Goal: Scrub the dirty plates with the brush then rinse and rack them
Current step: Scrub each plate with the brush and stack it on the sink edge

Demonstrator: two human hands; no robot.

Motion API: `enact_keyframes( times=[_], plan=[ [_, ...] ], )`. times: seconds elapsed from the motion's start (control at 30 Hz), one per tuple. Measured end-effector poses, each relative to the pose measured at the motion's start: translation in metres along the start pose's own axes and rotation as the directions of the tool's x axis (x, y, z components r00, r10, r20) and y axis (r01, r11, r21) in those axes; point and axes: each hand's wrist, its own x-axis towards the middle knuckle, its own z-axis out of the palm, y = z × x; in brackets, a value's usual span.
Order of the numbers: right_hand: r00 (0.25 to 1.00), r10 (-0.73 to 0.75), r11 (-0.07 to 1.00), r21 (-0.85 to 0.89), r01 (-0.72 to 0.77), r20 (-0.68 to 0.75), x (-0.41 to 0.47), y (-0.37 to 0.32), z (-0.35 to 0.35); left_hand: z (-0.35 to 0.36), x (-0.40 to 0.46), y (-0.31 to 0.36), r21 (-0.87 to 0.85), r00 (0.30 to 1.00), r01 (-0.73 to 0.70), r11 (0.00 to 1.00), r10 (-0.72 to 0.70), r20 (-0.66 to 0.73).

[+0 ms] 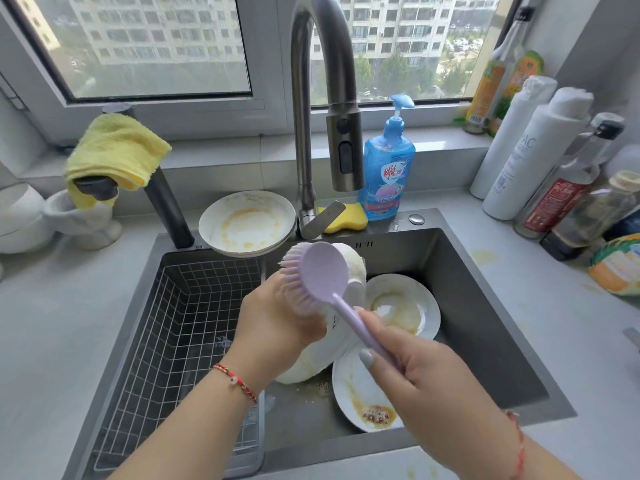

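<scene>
The left hand [277, 317] gripped a white plate [322, 351], fingers curled round its rim, and held it tilted on edge above the sink [485, 306], probably so that dirty water would fall into the basin instead of onto the desk [519, 341]. The right hand [426, 382] was closed round the handle of the lilac brush [323, 271], whose bristles pressed against the held plate's upper part; its face was turned away and could not be judged for dirt.

At about five o'clock from the brush head lay two more dirty plates: one [405, 306] stained yellow near the basin's back, one [363, 400] with crumbs nearer the person. A stack of stained plates [247, 221] sat on the sink's back rim at eleven o'clock, partly overhanging the edge, and might slip if knocked.

The wire rack [187, 323] filled the basin's left side at nine o'clock and held no plates, giving open room for racking. The faucet [343, 147] hung at twelve o'clock, just above the brush, with no water visibly running; lifting the plate to rinse would likely need care near the spout.
</scene>
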Motion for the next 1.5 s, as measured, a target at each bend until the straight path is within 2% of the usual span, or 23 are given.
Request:
enact_keyframes(
  times=[0.1,0.2,0.23,0.3,0.37,0.47,0.53,0.6,0.63,0.7,0.77,0.83,0.9,0.97,1.07,1.13,1.27,1.4,1.5],
  plan=[
    [0.995,0.068,0.997,0.05,-0.064,-0.076,0.012,0.014,-0.01,-0.004,-0.003,-0.002,-0.109,0.999,0.035,0.993,-0.036,-0.005],
    [0.962,0.251,0.959,0.161,-0.232,-0.11,0.027,0.035,-0.019,-0.009,-0.009,-0.002,-0.094,1.0,0.003,0.996,-0.003,0.001],
    [0.959,0.265,0.954,0.174,-0.245,-0.098,0.026,0.039,-0.019,-0.008,-0.008,-0.002,-0.083,1.0,0.0,0.997,0.001,0.003],
    [0.972,0.221,0.961,0.185,-0.204,-0.077,0.019,0.03,-0.016,-0.006,-0.009,-0.001,-0.069,1.0,0.007,0.998,-0.007,0.005],
    [0.993,0.112,0.982,0.155,-0.104,-0.048,0.003,0.012,-0.009,-0.002,-0.006,-0.001,-0.068,0.999,0.051,0.996,-0.051,-0.004],
    [0.998,0.065,0.998,-0.019,-0.065,0.015,-0.01,-0.007,0.0,0.005,-0.005,0.0,0.089,0.997,-0.07,0.994,0.074,-0.039],
    [0.998,0.056,0.998,-0.003,-0.056,-0.034,-0.004,0.002,-0.004,0.001,-0.01,0.002,-0.016,0.999,-0.005,1.0,0.004,-0.033],
    [0.984,0.135,0.983,0.143,-0.118,-0.115,0.009,0.022,-0.012,-0.004,-0.015,0.001,-0.121,0.999,0.029,0.992,-0.032,-0.026],
    [0.966,0.23,0.946,0.26,-0.192,-0.12,0.016,0.034,-0.014,-0.008,-0.018,0.001,-0.125,0.999,0.013,0.992,-0.018,-0.033],
    [0.9,0.435,0.759,0.525,-0.384,0.031,0.024,0.058,-0.008,-0.01,-0.019,0.001,-0.154,0.998,-0.022,0.988,0.013,-0.061],
    [0.835,0.504,0.49,0.723,-0.487,0.221,0.026,0.07,0.008,-0.013,-0.019,0.002,-0.203,0.995,-0.016,0.979,-0.005,-0.102],
    [0.809,0.522,0.306,0.826,-0.474,0.271,0.029,0.075,0.027,-0.015,-0.018,0.002,-0.305,0.988,0.011,0.952,-0.057,-0.141],
    [0.8,0.551,0.259,0.862,-0.436,0.238,0.034,0.076,0.043,-0.013,-0.019,0.004,-0.473,0.979,0.036,0.88,-0.126,-0.161],
    [0.813,0.543,0.224,0.896,-0.383,0.211,0.041,0.073,0.051,-0.007,-0.02,0.004,-0.655,0.972,0.047,0.755,-0.185,-0.143],
    [0.859,0.477,0.147,0.948,-0.284,0.184,0.045,0.068,0.05,-0.002,-0.024,0.005,-0.782,0.97,0.024,0.623,-0.204,-0.133],
    [0.89,0.432,0.161,0.958,-0.238,0.148,0.045,0.067,0.048,0.0,-0.027,0.004,-0.814,0.97,0.025,0.58,-0.212,-0.122],
    [0.914,0.396,0.296,0.929,-0.224,0.094,0.044,0.072,0.045,0.003,-0.034,-0.001,-0.828,0.971,0.04,0.559,-0.218,-0.101],
    [0.947,0.32,0.588,0.775,-0.229,0.037,0.045,0.076,0.015,-0.004,-0.035,-0.008,-0.834,0.977,0.141,0.533,-0.211,0.03],
    [0.97,0.232,0.797,0.558,-0.23,0.069,0.048,0.072,-0.014,-0.014,-0.03,-0.012,-0.775,0.97,0.23,0.589,-0.203,0.133]
  ],
)
